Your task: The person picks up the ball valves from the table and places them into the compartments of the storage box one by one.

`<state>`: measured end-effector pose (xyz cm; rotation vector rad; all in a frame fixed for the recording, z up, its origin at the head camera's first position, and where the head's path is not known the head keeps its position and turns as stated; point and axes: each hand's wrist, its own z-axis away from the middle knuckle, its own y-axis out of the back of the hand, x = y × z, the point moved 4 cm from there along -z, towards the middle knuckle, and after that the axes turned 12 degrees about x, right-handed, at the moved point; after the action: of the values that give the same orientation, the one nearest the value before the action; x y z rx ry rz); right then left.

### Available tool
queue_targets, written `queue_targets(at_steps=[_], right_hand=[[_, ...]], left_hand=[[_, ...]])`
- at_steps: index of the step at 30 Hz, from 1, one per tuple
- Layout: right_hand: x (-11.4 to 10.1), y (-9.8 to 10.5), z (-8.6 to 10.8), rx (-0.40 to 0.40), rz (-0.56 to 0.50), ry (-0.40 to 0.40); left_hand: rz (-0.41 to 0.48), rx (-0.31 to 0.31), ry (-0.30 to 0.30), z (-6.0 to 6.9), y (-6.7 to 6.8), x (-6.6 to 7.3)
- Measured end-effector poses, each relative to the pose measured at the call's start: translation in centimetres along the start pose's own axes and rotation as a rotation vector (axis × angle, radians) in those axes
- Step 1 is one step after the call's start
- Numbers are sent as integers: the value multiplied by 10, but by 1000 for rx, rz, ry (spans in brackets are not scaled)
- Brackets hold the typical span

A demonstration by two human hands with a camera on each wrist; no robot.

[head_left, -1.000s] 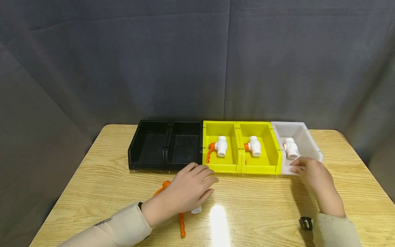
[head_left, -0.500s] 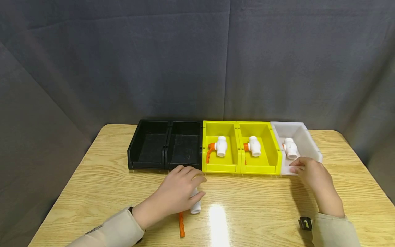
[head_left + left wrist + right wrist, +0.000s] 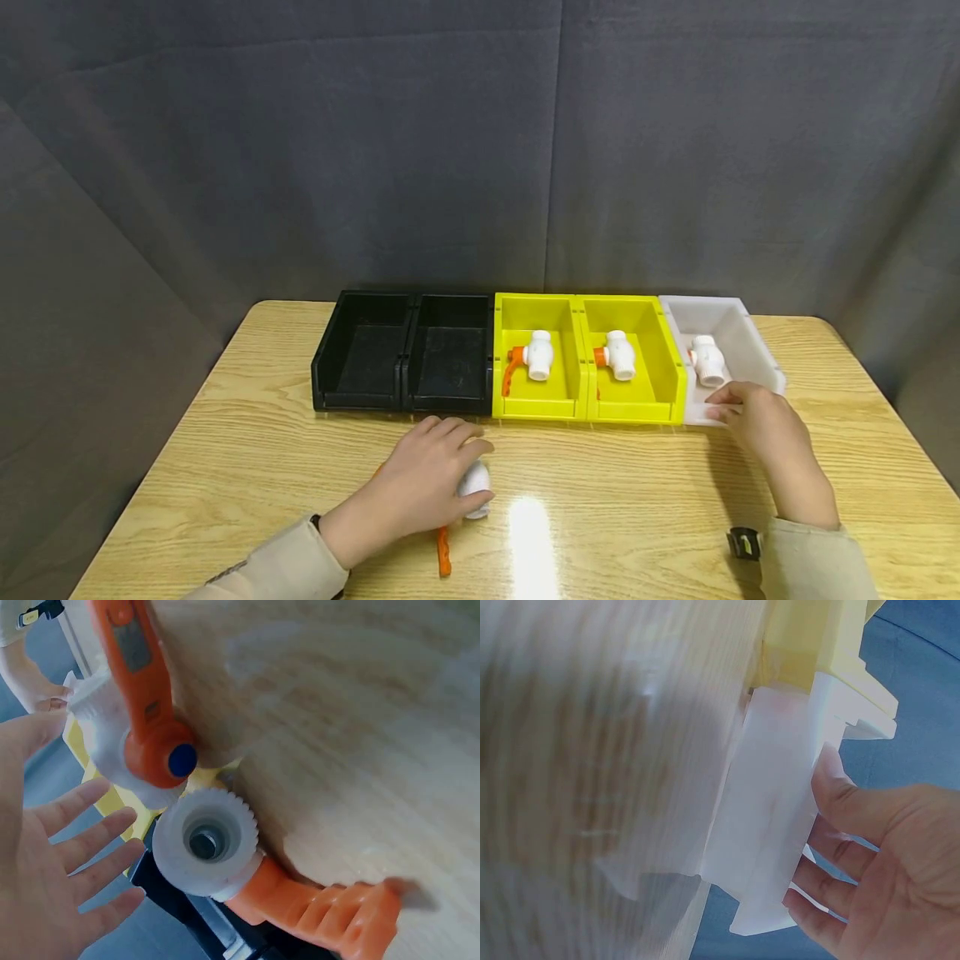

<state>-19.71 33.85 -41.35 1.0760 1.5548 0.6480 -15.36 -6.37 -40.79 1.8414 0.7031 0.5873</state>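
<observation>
A person in pale sleeves [image 3: 813, 558] works at a wood-grain surface [image 3: 600, 517] where five bins stand side by side, the translucent white bin [image 3: 750, 333] at the right end. The right grip [image 3: 768, 433] pinches the front rim of the white bin, thumb against the outer face and fingers at the edge. The left grip [image 3: 423, 479] is well to the left of the white bin and closer to the person, its fingers loosely spread and holding nothing. Beside its palm are two loose valves, both to the left of the white bin and nearer the person, largely covered by the left grip in the head view. The left wrist view shows them better: one white valve [image 3: 109, 739] has an orange handle with a blue disc [image 3: 182, 760] at its hub; the other valve [image 3: 206, 877] turns its ribbed round opening toward the camera, its orange handle to one side. Whether the fingertips touch either cannot be told. A third valve [image 3: 707, 360] lies inside the white bin. Leftward from the white bin come two yellow bins [image 3: 630, 412], each holding one white-and-orange valve [image 3: 621, 356], then two black bins [image 3: 450, 358]. Behind the white bin hangs a dark grey curtain [image 3: 375, 150].
</observation>
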Motion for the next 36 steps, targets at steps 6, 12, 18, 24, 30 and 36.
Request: queue_targets(at_steps=[6,12,18,24,30,36], right_hand=[[0,0,0,-1,0,1],[0,0,1,-4,2,-3],[0,0,0,-6,7,-5],[-1,-1,0,1,3,3],[-1,0,0,2,4,-3],[-1,0,0,4,3,-7]], left_hand=[[4,-60,25,4,-6,1],[7,-90,11,7,-11,2],[7,-105,-2,9,-15,2],[-3,-122,-2,10,-18,2],[-35,-134,-21,11,-21,3],[-45,-130,-22,11,-22,5]])
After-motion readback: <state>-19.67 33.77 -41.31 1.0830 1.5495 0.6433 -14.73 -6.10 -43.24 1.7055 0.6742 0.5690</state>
